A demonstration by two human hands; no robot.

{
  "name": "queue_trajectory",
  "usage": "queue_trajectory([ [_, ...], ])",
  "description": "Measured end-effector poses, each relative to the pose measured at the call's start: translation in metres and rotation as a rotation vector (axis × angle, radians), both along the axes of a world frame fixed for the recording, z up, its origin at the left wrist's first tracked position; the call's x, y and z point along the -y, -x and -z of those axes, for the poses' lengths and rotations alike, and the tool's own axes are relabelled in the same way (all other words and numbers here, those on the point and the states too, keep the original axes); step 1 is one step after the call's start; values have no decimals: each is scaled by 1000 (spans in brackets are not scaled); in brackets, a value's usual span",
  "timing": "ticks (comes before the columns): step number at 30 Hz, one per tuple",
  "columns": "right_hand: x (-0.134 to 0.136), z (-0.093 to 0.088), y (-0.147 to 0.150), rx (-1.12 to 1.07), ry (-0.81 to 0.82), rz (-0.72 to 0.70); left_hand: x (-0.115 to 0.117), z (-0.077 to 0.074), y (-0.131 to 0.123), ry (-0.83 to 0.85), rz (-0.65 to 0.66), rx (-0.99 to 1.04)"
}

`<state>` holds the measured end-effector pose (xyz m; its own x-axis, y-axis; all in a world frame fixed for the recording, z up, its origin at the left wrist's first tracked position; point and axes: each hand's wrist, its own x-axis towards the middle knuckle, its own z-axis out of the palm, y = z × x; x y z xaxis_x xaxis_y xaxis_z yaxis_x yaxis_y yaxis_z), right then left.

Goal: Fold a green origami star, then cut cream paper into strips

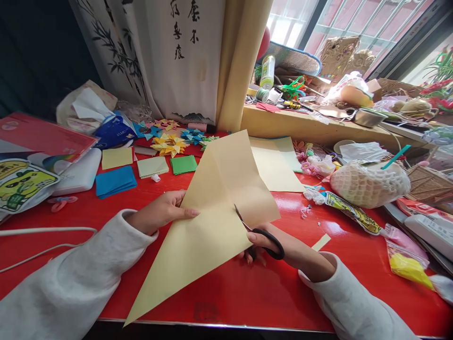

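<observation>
Paper (207, 236), edge in left grip (166, 211)

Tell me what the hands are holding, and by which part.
Left hand: the cream paper, pinched at its left edge. Right hand: the scissors, by the black handles.

Pale yellow sheet (205, 241) over a red table (276, 302).
Sheet plain, tanner where shaded; table glossy red. Scissors (280, 248) at the sheet's right side: black handles. Left of the sheet: blue pile (116, 182), green pile (183, 165), cream pile (153, 167), all plain; pouch (26, 184) yellow and green, cartoon print. Behind the sheet: paper stars (170, 145) in yellow, blue, green, orange-pink; curtain (184, 80) whitish, dark bamboo print, black characters. Right of the sheet: off-white foam net (368, 184), openwork pattern; teal straw (396, 157).
</observation>
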<state>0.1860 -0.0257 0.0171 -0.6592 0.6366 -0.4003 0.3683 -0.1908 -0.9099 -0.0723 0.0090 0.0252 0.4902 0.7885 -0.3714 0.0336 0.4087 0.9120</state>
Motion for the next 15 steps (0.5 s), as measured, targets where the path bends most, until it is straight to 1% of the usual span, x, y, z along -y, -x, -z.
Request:
queue_trajectory([
  [3,2,-5,2,60,-12,-29,1,-2,-1,-3,59,11],
  [6,4,-8,5,129,-15,-3,2,-2,-1,-7,104,37],
  [11,7,-8,8,197,-60,73,1,0,-1,-3,93,41],
  [15,9,-5,9,180,-69,119,1,1,-1,9,80,38],
])
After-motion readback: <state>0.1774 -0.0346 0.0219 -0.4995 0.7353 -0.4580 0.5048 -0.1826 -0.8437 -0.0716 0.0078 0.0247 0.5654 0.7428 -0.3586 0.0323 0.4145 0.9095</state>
